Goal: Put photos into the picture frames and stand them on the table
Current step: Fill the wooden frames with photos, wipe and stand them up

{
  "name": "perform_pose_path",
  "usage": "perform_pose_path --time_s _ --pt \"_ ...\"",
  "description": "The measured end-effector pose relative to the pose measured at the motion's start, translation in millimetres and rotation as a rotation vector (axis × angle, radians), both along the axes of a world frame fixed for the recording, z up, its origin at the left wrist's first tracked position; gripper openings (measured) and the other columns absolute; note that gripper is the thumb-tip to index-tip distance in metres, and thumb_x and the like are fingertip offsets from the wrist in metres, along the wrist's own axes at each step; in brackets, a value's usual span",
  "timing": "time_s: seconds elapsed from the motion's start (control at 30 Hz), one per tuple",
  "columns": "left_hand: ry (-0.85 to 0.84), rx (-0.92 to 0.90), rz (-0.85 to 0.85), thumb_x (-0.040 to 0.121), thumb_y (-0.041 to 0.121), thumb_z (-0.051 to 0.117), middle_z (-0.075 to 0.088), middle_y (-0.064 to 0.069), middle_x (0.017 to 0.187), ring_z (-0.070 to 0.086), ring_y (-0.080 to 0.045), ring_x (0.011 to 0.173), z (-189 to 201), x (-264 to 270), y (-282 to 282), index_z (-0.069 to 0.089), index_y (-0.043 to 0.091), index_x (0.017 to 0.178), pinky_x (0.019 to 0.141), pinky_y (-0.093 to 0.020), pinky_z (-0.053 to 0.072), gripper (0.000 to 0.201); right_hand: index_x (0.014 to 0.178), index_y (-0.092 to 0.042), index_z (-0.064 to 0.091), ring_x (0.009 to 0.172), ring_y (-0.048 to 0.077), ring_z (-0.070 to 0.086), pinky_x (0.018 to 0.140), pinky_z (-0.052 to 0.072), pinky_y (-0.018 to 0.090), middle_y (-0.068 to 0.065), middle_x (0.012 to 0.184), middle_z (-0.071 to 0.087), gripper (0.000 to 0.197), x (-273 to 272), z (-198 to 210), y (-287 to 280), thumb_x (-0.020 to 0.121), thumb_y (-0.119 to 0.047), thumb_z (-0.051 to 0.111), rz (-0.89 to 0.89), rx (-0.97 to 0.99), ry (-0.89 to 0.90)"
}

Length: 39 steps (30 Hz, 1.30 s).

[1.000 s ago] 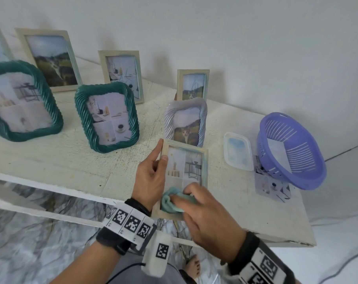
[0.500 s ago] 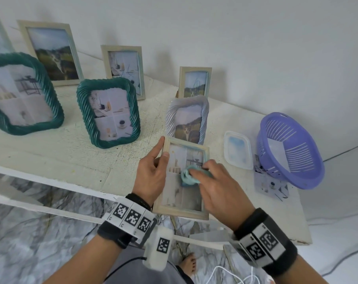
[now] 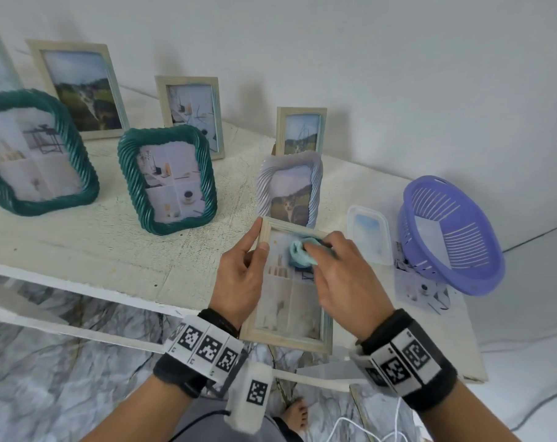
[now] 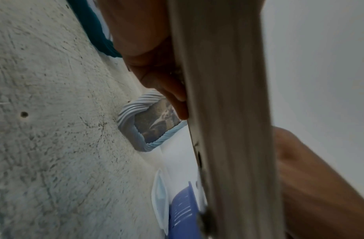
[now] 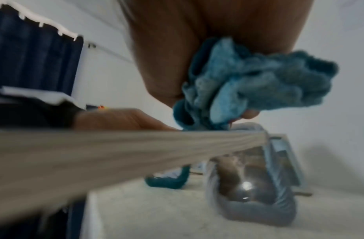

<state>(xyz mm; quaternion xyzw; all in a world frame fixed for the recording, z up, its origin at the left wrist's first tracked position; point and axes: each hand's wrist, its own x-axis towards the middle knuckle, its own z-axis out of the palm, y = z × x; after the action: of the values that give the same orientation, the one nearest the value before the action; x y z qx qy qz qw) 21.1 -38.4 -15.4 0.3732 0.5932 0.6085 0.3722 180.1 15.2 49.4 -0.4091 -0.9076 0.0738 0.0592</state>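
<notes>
Wooden frame (image 3: 290, 338) gripped at edge by left hand (image 3: 239, 279); blue cloth (image 3: 302, 255) bunched in right hand (image 3: 344, 279) fingers, pressed on glass. Purple basket (image 3: 481, 275): contents unclear.

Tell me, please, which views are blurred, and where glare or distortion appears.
Head view: mostly sharp, with wide-angle bending of the table edge. Left wrist view: the wooden frame is a close, soft blur. Right wrist view: strongest blur, on the frame edge and the cloth; a bright glare spot sits on the grey frame.
</notes>
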Motion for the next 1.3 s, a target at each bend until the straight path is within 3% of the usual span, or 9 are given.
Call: perform_pose_path --time_s 0.2,0.4,0.53,0.63,0.77,0.9,1.0,1.17,1.3 --pt "0.007 -0.018 -0.001 0.103 0.013 0.045 0.036 0.012 0.047 0.031 -0.002 0.043 -2.3 -6.3 4.0 0.041 0.020 0.147 0.042 -0.015 0.032 0.045 0.122 -0.015 0.058 0.092 0.013 0.048 0.077 0.051 0.022 0.001 0.107 0.047 0.032 8.2 -2.0 -47.1 0.091 -0.008 0.054 0.271 -0.182 0.016" --pt "0.039 -0.015 -0.027 0.102 0.011 0.047 0.032 0.012 0.047 0.029 -0.002 0.041 -0.1 15.2 4.8 0.042 0.017 0.146 0.043 -0.012 0.027 0.044 0.122 -0.013 0.058 0.089 0.022 0.050 0.074 0.045 0.024 0.006 0.108 0.047 0.040 9.5 -9.3 5.5 0.084 -0.002 0.058 0.028 -0.027 -0.008" --pt "0.020 -0.019 -0.044 0.103 0.015 0.048 0.047 0.006 0.051 0.044 -0.005 0.048 0.9 12.5 14.7 0.043 0.020 0.146 0.041 -0.026 0.042 0.043 0.125 -0.011 0.058 0.090 0.015 0.048 0.077 0.042 0.020 0.004 0.111 0.048 0.036 11.8 -10.0 -17.4 0.089 -0.007 0.056 0.155 -0.114 0.027" --pt "-0.033 -0.036 -0.048 0.103 0.014 0.047 0.068 -0.026 0.075 0.061 -0.024 0.064 1.0 18.4 18.5 0.044 0.028 0.143 0.058 -0.046 0.056 0.042 0.127 -0.017 0.056 0.096 0.013 0.048 0.082 0.049 0.025 -0.001 0.112 0.045 0.034 30.2 -7.5 -28.3 0.094 -0.016 0.047 0.270 -0.229 0.028" --pt "-0.061 -0.033 0.006 0.103 0.012 0.046 0.074 -0.013 0.084 0.065 -0.017 0.072 1.1 31.9 22.5 0.044 0.029 0.143 0.071 -0.035 0.059 0.043 0.128 -0.024 0.057 0.091 0.008 0.046 0.082 0.042 0.021 -0.007 0.109 0.041 0.035 62.0 3.2 -1.8 0.096 -0.024 0.043 0.298 -0.311 0.033" --pt "-0.100 -0.045 0.055 0.103 0.015 0.045 0.073 -0.001 0.087 0.064 -0.021 0.082 3.5 33.1 32.1 0.043 0.036 0.140 0.083 -0.048 0.056 0.043 0.130 -0.021 0.058 0.078 0.008 0.053 0.071 0.041 0.014 -0.005 0.101 0.046 0.038 87.3 11.3 38.5 0.093 -0.022 0.051 0.140 -0.245 0.275" --pt "-0.077 -0.051 0.079 0.103 0.016 0.045 0.075 0.010 0.085 0.067 -0.016 0.084 4.9 35.3 38.0 0.043 0.037 0.140 0.081 -0.040 0.058 0.043 0.129 -0.012 0.059 0.079 0.018 0.058 0.073 0.042 0.017 0.004 0.103 0.052 0.037 87.6 -0.9 73.9 0.092 -0.012 0.059 -0.075 -0.051 0.381" --pt "-0.073 -0.050 0.117 0.103 0.014 0.045 0.075 0.017 0.097 0.070 -0.008 0.093 5.7 45.4 39.2 0.043 0.027 0.146 0.084 -0.029 0.058 0.045 0.132 -0.007 0.048 0.100 0.032 0.053 0.078 0.039 0.027 0.016 0.116 0.045 0.036 70.0 -36.4 128.6 0.096 -0.013 0.050 -0.379 -0.078 0.150" --pt "-0.047 -0.061 0.124 0.103 0.015 0.044 0.075 0.014 0.088 0.067 -0.011 0.083 5.2 52.4 33.9 0.042 0.034 0.143 0.077 -0.031 0.057 0.044 0.140 0.000 0.031 0.118 0.035 0.044 0.098 0.042 0.040 0.022 0.134 0.036 0.047 60.7 -58.7 159.9 0.097 -0.015 0.046 -0.463 -0.120 -0.081"
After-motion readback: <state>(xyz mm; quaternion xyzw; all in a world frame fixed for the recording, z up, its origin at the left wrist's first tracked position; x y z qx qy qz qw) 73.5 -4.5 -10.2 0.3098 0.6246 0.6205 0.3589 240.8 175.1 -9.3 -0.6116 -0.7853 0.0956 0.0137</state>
